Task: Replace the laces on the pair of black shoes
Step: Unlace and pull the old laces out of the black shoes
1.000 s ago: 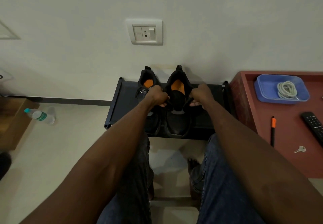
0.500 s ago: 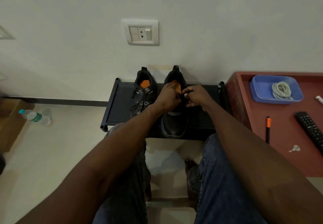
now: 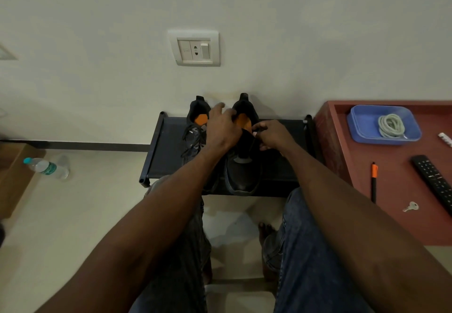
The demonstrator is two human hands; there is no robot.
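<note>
Two black shoes with orange insoles stand side by side on a low black rack (image 3: 168, 151) against the wall. The left shoe (image 3: 194, 129) still carries dark laces. The right shoe (image 3: 242, 173) shows its bare tongue. My left hand (image 3: 223, 129) lies over the right shoe's opening, fingers spread toward its collar. My right hand (image 3: 271, 135) pinches something dark at the top of the tongue, seemingly a black lace end. A coil of pale laces (image 3: 390, 125) rests in a blue tray (image 3: 362, 129) on the red table.
The red table (image 3: 391, 190) at right also holds an orange-capped pen (image 3: 373, 180), a remote (image 3: 434, 180) and a key (image 3: 411, 206). A water bottle (image 3: 46, 167) lies on the floor at left, beside a brown box (image 3: 14, 175). My knees are below the rack.
Both hands moved from the sides of the right shoe up to its opening. My left hand opened and reached further toward the collar. The view shifted slightly.
</note>
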